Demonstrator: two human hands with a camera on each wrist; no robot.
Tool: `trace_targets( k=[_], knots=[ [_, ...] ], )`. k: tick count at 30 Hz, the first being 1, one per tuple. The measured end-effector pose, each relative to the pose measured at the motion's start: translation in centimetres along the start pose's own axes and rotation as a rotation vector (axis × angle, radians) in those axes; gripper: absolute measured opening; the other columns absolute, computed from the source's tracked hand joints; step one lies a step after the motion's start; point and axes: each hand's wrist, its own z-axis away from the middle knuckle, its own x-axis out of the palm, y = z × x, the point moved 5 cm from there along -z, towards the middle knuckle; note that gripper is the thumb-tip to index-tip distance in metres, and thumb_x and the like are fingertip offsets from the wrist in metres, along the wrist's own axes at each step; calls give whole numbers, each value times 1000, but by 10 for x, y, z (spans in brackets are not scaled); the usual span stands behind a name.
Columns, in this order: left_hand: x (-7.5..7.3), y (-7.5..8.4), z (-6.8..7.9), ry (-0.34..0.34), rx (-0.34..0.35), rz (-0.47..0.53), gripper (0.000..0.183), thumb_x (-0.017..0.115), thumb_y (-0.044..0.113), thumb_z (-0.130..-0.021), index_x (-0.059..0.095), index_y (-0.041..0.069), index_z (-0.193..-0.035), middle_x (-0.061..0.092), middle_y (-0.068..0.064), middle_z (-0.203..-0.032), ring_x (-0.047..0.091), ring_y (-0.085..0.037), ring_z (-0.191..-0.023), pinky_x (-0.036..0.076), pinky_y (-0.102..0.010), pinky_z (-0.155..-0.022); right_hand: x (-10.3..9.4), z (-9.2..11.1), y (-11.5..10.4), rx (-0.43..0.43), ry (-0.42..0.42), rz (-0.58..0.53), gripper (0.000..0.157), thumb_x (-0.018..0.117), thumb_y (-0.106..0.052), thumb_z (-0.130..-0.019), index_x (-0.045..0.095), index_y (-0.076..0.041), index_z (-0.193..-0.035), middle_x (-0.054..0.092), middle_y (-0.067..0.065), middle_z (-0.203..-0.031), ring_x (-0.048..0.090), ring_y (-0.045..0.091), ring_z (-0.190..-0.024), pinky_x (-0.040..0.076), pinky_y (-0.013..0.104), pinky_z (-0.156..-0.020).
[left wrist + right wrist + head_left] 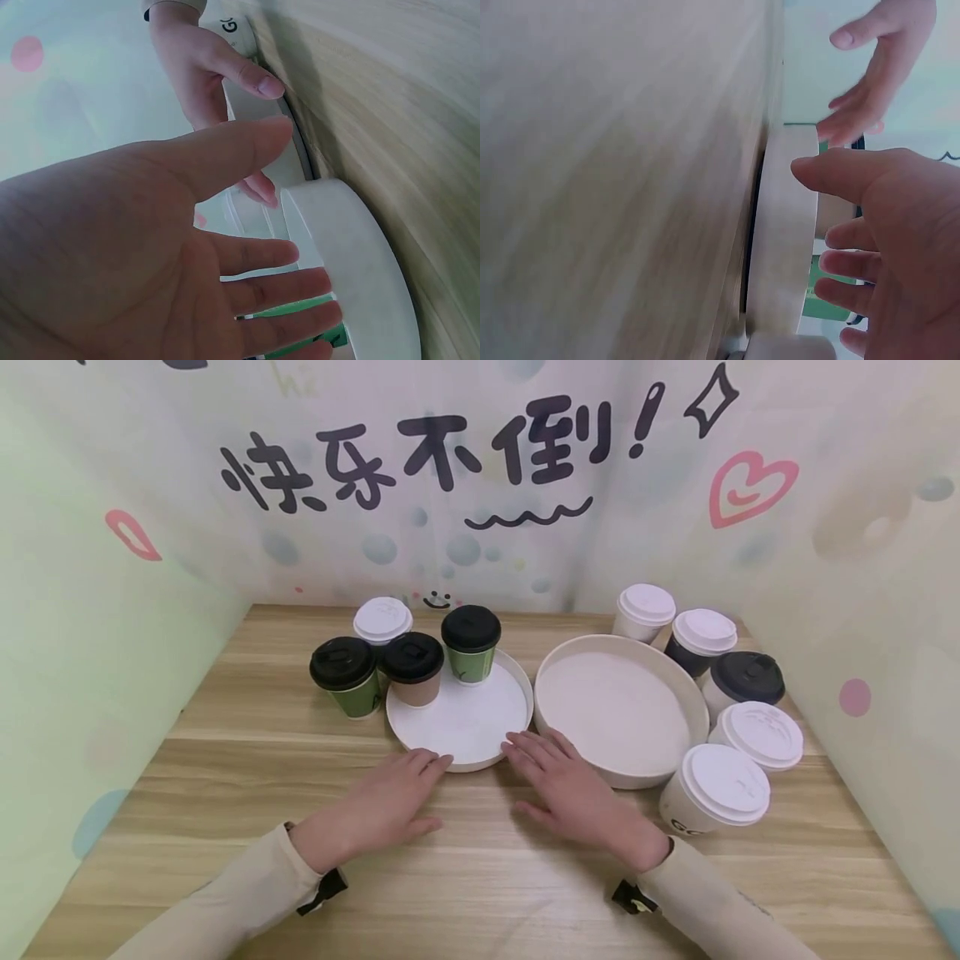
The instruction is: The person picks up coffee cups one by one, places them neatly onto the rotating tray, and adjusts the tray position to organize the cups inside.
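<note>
A smaller white round tray [474,735] lies on the wooden table in front of me. On it stand a brown paper coffee cup [416,692] and a green paper coffee cup [472,666], both with black lids. My left hand [382,802], fingers extended, is at the tray's front-left rim. At the front-right rim are the outstretched fingers of my right hand [570,793]. Neither hand grips anything; whether the fingertips touch the rim I cannot tell. In the left wrist view the tray wall [360,262] runs beside the left fingers.
Another green cup [356,697] and a white-lidded cup [382,620] stand left of the tray. To the right lies a larger cream round tray [618,710], bordered by several lidded cups, the nearest a white one [712,793]. Fabric walls [480,560] enclose the table.
</note>
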Motion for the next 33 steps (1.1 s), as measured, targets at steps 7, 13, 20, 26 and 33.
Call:
trace_targets(
  k=[7,13,20,26,33],
  knots=[
    [-6,-11,5,1,-37,12,67,72,32,-89,48,-6,-139,54,-21,-132,53,-35,-125,47,-49,-106,-1,1,6,-1,2,-9,74,69,-42,-89,42,-10,-150,43,9,-156,40,27,-145,26,52,-123],
    [-9,-16,7,-8,-46,12,64,71,32,-90,50,-5,-138,54,-20,-130,55,-34,-122,48,-50,-103,1,1,4,-2,-20,5,74,68,-42,-90,42,-10,-150,44,9,-155,40,26,-146,25,51,-124],
    [-29,-29,5,17,-107,20,65,69,33,-91,49,-2,-141,51,-23,-142,51,-39,-132,44,-54,-109,1,0,2,-12,-15,13,74,68,-42,-90,41,-8,-150,45,10,-155,41,28,-145,27,52,-123],
    [-70,-61,5,136,-171,-72,67,71,36,-90,50,-4,-139,53,-25,-140,53,-42,-129,45,-55,-107,1,0,1,-8,-18,14,74,68,-41,-90,41,-8,-150,44,10,-155,40,28,-146,28,52,-122],
    [-97,-96,8,177,-248,-65,71,71,33,-90,44,-5,-143,47,-29,-144,48,-47,-131,43,-59,-107,2,0,0,-18,-25,24,75,68,-42,-90,40,-8,-151,44,11,-155,40,30,-146,29,51,-122]
  ],
)
